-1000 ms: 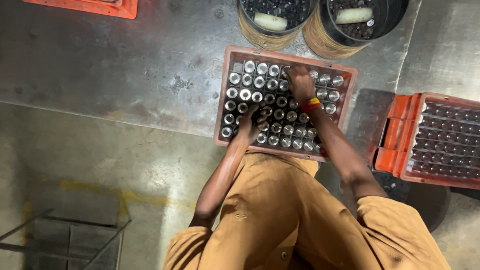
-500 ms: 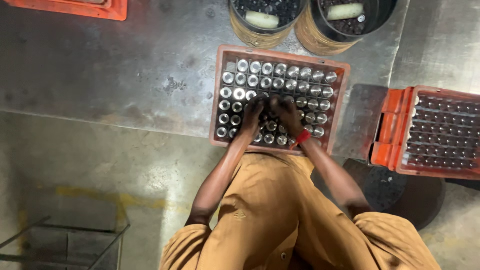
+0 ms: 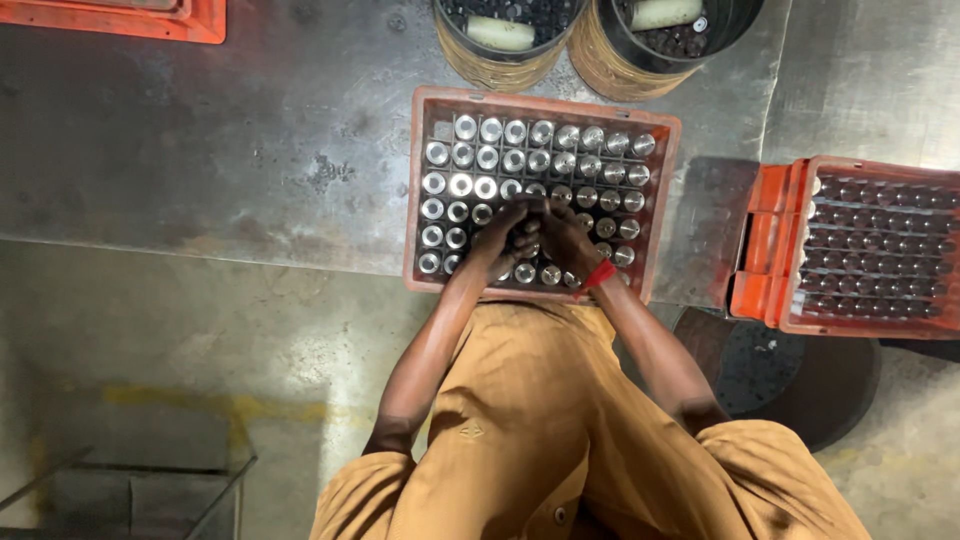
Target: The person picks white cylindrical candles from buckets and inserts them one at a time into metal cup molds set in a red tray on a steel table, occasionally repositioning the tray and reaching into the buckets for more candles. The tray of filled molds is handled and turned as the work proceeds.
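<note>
A reddish plastic crate [image 3: 541, 100] sits on the metal tabletop, filled with rows of upright shiny metal cylinders [image 3: 488, 158]. My left hand [image 3: 498, 240] and my right hand [image 3: 568, 238] are pressed together over the cylinders in the crate's near middle rows, fingers curled down among them. A red band [image 3: 598, 276] circles my right wrist. The fingers hide whatever lies under them, so I cannot tell if either hand grips a cylinder.
Two round bins [image 3: 500, 45] [image 3: 672, 40] of dark parts stand just behind the crate. An orange crate [image 3: 770, 240] of dark cylinders sits to the right, another orange crate [image 3: 120, 20] at the far left. A dark round stool [image 3: 790, 375] and a wire frame [image 3: 130, 490] stand below.
My right hand came down from the crate's far right rows and my left hand moved in from the near left. Both now meet over the near middle rows.
</note>
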The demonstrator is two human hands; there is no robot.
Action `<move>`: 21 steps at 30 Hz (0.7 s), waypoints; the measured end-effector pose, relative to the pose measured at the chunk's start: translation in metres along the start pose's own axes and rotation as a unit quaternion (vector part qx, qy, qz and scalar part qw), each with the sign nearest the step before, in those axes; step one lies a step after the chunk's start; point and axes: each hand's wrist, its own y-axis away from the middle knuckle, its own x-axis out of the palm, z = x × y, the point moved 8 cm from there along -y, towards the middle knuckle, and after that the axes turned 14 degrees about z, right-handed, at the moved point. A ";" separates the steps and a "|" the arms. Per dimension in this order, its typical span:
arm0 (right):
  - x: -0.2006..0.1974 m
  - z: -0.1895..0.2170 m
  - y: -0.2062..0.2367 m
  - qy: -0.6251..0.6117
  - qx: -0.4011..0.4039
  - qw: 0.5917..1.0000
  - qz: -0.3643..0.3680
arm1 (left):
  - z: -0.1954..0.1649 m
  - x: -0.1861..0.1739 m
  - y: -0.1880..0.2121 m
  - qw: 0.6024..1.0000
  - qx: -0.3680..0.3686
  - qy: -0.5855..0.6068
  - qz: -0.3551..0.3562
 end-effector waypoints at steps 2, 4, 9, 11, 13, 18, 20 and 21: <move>-0.005 0.003 0.005 0.124 0.020 0.991 -0.052 | 0.000 -0.001 0.001 1.000 0.004 0.025 0.015; -0.005 0.016 0.012 0.256 -0.003 0.964 -0.076 | 0.000 -0.009 0.006 1.000 0.010 -0.001 -0.009; -0.014 0.079 0.022 0.458 -0.165 0.863 -0.137 | -0.017 -0.034 0.032 0.988 0.085 0.046 -0.119; -0.037 0.102 0.016 0.643 -0.036 0.715 -0.271 | -0.023 -0.038 0.040 0.983 0.105 0.087 -0.120; -0.029 0.129 0.002 0.677 -0.099 0.679 -0.267 | -0.026 -0.043 0.047 0.978 0.105 0.115 -0.137; -0.004 0.152 -0.007 0.644 -0.185 0.719 -0.182 | -0.031 -0.042 0.048 0.986 0.109 0.069 -0.101; 0.015 0.157 -0.006 0.720 -0.206 0.638 -0.181 | -0.031 -0.040 0.048 0.988 0.115 0.061 -0.084; 0.021 0.157 -0.009 0.756 -0.200 0.600 -0.169 | -0.030 -0.041 0.050 0.988 0.114 0.058 -0.090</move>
